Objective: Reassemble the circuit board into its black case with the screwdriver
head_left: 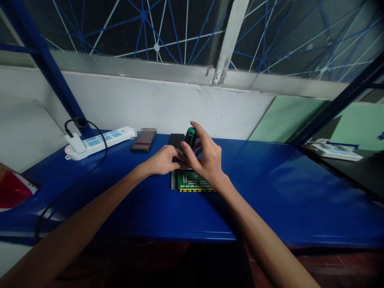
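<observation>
My right hand (208, 156) holds a screwdriver (191, 138) with a green and black handle, upright, its index finger raised near the handle's top and the thumb in front. Below it lies a green circuit board (195, 181) with a yellow strip along its near edge, on a grey plate (174, 181). My left hand (165, 160) is at the board's far edge, fingers pinched together around the screwdriver's lower end. Whatever sits between those fingertips is hidden, and so is the screwdriver's tip. Just behind the left fingers is a dark flat box (176, 140).
On the blue table (270, 192), a phone (144, 141) lies at the back left beside a white power strip (102, 140) with a plugged-in black cable (90, 170). A red object (15, 190) is at the far left. Blue frame posts (336, 100) rise on both sides.
</observation>
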`<state>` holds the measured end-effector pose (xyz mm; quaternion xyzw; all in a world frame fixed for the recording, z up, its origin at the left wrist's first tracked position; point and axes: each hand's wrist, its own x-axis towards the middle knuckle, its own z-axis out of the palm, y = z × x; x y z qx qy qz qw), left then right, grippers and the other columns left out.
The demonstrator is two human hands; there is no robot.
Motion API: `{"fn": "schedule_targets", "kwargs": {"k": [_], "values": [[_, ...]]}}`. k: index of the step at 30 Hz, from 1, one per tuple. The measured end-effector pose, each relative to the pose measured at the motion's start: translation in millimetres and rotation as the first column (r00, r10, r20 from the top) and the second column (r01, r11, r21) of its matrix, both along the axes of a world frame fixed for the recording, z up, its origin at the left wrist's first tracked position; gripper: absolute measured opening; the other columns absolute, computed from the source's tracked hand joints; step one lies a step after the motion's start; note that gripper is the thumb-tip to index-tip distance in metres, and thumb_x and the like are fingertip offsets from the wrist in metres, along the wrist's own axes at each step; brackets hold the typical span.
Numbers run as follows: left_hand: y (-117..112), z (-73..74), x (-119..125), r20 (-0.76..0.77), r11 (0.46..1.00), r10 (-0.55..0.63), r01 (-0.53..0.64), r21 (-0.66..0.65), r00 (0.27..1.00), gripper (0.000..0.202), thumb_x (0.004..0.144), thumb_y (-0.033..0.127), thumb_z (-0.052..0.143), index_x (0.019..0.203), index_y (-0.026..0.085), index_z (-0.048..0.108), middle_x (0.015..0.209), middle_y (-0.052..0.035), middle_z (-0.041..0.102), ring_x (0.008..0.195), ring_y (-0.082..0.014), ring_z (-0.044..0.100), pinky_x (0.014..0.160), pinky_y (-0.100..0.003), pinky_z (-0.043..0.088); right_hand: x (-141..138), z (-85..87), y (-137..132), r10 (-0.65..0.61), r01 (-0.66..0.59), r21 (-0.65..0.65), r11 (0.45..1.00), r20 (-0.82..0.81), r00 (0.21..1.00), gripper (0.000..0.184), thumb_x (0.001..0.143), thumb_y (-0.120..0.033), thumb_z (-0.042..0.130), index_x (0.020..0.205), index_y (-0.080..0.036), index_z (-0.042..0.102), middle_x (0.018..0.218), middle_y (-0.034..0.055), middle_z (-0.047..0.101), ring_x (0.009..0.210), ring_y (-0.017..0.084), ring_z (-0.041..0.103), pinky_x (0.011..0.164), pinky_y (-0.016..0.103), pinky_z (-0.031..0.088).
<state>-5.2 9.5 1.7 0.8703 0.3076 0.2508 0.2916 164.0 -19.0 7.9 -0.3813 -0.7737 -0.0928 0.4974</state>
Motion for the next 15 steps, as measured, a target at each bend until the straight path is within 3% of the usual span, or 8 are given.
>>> {"fn": "schedule_targets", "kwargs": {"k": [4,9,15], "values": [[-1.6,1.5,0.6,0.004,1.000,-0.014,0.014,-0.024,1.000,0.017,0.082,0.025,0.062,0.079,0.012,0.074,0.083,-0.0066,0.074,0.080,-0.0191,0.067,0.072,-0.027,0.048,-0.7,-0.6,-0.6,-0.003,0.003,-0.041,0.999,0.011,1.000,0.049,0.096,-0.035,0.040,0.141,-0.018,0.033,0.095,0.0071,0.066,0.065,0.014,0.061,0.056,0.028,0.050],[-1.3,0.8,-0.2,-0.001,1.000,0.006,-0.006,-0.007,1.000,0.019,0.080,0.027,0.067,0.091,0.014,0.075,0.094,-0.0083,0.074,0.088,-0.0212,0.067,0.077,-0.029,0.047,0.1,-1.1,1.2,-0.023,0.024,-0.026,0.999,0.010,1.000,0.047,0.096,-0.036,0.042,0.139,-0.019,0.036,0.096,0.0071,0.067,0.065,0.014,0.061,0.057,0.028,0.049],[0.0,0.1,-0.2,-0.004,1.000,0.003,-0.003,-0.027,1.000,0.017,0.080,0.024,0.063,0.083,0.013,0.075,0.085,-0.0070,0.074,0.079,-0.0185,0.066,0.071,-0.027,0.046,0.5,1.1,-1.7,-0.027,0.029,-0.040,0.999,0.043,0.999,0.049,0.095,-0.035,0.041,0.141,-0.018,0.035,0.097,0.0066,0.066,0.064,0.014,0.060,0.055,0.028,0.047]]}}
